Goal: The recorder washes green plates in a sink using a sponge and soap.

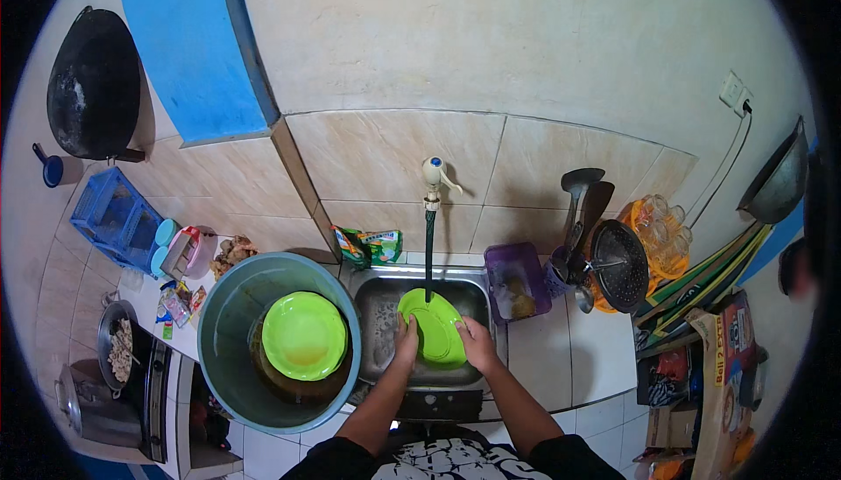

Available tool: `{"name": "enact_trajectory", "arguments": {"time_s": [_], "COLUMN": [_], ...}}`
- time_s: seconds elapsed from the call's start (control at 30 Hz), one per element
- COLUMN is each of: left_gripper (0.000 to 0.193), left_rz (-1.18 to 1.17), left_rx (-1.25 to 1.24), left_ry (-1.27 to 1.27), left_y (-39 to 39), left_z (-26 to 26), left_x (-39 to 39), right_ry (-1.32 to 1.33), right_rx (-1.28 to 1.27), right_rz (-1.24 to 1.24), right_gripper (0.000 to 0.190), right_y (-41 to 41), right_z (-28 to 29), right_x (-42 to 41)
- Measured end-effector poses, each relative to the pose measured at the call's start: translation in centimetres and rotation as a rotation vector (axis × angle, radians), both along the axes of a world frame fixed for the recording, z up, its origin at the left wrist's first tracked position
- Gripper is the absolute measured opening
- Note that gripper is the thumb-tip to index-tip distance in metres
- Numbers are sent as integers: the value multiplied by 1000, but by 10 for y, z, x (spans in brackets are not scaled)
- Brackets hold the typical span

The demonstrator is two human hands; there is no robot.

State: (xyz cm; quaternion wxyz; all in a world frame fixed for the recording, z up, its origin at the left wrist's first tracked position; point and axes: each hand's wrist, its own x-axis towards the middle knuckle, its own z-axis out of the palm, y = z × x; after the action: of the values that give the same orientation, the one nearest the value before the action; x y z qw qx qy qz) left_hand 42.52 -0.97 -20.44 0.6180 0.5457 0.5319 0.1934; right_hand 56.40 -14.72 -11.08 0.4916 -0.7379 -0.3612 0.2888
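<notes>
Over the stainless steel sink (387, 375), my left hand (407, 341) grips the left rim of a green plastic plate (439, 332). My right hand (478, 343) holds the same plate's right rim. A dark hose (430, 237) hangs from the wall tap (433, 181) and ends at the plate's upper part; whether water runs is hard to tell. Left of the sink stands a large grey-blue tub (227, 342) holding brownish liquid and another green plate (305, 335) with a little yellowish liquid on it.
A purple plastic basin (497, 276), utensils in a holder (558, 273) and glasses on an orange rack (663, 230) stand right of the sink. Green packets (381, 245) lie behind it. At far left are a pan of food (118, 348) and a metal pot (98, 411).
</notes>
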Motion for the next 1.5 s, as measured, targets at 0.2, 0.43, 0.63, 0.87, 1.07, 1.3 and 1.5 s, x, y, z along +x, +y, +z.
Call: {"name": "enact_trajectory", "arguments": {"time_s": [0.2,0.43,0.63,0.87,1.07,1.3,1.5], "left_gripper": [79,72,58,54,44,36,38], "left_rz": [128,120,274,231,280,299,304], "left_rx": [-559,-634,-460,-551,-551,-418,-398], "left_ry": [-394,-645,-668,-712,-637,-548,-564], "left_y": [-18,-15,-17,-20,-23,-14,-20], "left_z": [79,71,51,56,56,25,37], "left_x": [5,-22,-37,-46,-43,-49,-49], "right_ry": [-124,-445,-639,-778,-823,-827,-899], "right_rx": [-2,72,-163,-389,-130,-251,-39], "right_rz": [16,367,592,415,520,146,490], "right_gripper": [30,36,52,76,76,68,64], "right_y": [-30,-39,-45,-1,57,69,63], "right_z": [-3,21,13,0,18,1,19], "right_x": [-8,-28,-28,-2,-25,-17,-30]}}
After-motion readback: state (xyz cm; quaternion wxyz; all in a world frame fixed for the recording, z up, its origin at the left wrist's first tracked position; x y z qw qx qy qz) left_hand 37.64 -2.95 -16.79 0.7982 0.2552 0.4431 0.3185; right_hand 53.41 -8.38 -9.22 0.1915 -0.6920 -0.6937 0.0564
